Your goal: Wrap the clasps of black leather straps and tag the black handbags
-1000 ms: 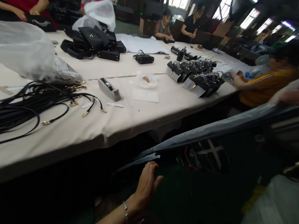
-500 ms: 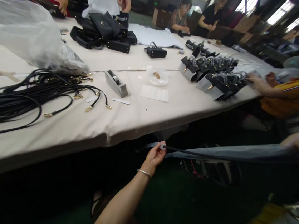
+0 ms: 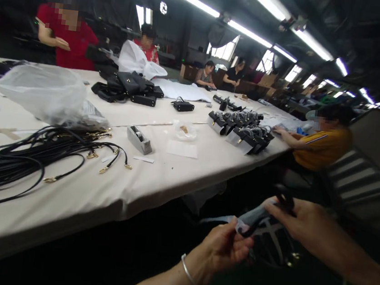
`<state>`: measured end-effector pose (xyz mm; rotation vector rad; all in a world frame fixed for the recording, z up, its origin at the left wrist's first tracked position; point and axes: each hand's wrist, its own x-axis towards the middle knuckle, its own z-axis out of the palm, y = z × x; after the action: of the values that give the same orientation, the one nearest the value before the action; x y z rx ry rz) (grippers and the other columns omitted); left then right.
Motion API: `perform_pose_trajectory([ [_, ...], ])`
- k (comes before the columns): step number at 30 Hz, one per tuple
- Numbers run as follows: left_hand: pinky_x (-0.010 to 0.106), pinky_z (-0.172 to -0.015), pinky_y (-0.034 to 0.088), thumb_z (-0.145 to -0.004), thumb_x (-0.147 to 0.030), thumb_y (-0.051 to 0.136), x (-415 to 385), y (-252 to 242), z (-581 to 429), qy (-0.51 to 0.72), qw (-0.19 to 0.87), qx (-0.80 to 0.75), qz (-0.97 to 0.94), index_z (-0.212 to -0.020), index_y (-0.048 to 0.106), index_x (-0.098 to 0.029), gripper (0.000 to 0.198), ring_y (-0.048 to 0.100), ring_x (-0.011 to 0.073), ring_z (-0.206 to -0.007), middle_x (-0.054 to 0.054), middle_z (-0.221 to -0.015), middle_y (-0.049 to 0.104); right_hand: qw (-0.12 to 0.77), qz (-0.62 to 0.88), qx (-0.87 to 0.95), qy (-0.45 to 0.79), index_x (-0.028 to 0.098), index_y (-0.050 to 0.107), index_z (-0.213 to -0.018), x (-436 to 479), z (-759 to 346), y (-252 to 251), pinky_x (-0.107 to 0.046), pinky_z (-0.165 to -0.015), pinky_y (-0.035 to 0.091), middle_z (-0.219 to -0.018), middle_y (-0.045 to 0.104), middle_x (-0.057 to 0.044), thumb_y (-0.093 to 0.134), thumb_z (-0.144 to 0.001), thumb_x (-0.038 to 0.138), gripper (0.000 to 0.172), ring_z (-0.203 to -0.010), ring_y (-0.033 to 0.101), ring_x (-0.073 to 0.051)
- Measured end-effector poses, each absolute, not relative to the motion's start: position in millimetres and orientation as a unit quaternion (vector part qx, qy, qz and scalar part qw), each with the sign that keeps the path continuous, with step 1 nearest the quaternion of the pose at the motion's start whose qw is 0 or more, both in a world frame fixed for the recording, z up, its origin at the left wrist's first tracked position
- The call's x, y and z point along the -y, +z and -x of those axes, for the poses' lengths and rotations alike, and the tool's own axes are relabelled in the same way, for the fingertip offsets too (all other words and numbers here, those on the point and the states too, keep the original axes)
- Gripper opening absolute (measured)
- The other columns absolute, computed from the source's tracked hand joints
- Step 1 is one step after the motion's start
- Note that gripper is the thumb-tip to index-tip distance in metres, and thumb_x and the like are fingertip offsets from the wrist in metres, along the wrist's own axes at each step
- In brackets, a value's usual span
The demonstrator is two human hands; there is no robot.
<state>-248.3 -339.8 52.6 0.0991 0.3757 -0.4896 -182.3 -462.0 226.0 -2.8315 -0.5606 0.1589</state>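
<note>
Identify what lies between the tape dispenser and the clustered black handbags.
In the head view, a crumpled plastic bag with a brown item in or on it, and a white sheet nearer the camera.

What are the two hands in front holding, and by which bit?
A black strap, it seems, with plastic wrap. The left hand pinches a wrapped part; the right hand grips a bent part. Whether either is an end cannot be told.
</note>
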Motion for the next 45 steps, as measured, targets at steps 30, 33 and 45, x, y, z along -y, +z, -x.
perform_pose_trajectory([
  [30, 0.028, -0.078, 0.046, -0.082, -0.043, 0.070, 194, 128, 371, 0.246, 0.695, -0.109, -0.667, -0.096, 0.069, -0.019, 0.028, 0.061, 0.0181, -0.085, 0.004, -0.093, 0.069, 0.364, 0.820, 0.349, 0.273, 0.016, 0.068, -0.086, 305, 235, 213, -0.026, -0.059, 0.045, -0.072, 0.067, -0.001, 0.065, -0.076, 0.054, 0.039, -0.065, 0.059, -0.017],
  [33, 0.029, -0.075, 0.047, -0.076, -0.046, 0.076, 174, 116, 368, 0.206, 0.800, -0.073, -0.560, -0.104, 0.065, -0.017, 0.042, 0.062, 0.0172, -0.081, 0.005, -0.091, 0.067, 0.306, 0.821, 0.397, 0.272, 0.017, 0.069, -0.084, 285, 247, 220, -0.026, -0.062, 0.044, -0.072, 0.067, -0.001, 0.062, -0.080, 0.053, 0.037, -0.067, 0.059, -0.016],
  [45, 0.026, -0.070, 0.043, -0.082, -0.026, 0.069, 118, 121, 408, 0.303, 0.631, -0.106, -0.707, -0.088, 0.068, -0.019, 0.009, 0.056, 0.0154, -0.076, 0.001, -0.083, 0.066, 0.333, 0.817, 0.351, 0.313, 0.018, 0.068, -0.088, 206, 281, 226, -0.027, -0.065, 0.048, -0.074, 0.070, -0.002, 0.064, -0.082, 0.057, 0.040, -0.069, 0.063, -0.018],
])
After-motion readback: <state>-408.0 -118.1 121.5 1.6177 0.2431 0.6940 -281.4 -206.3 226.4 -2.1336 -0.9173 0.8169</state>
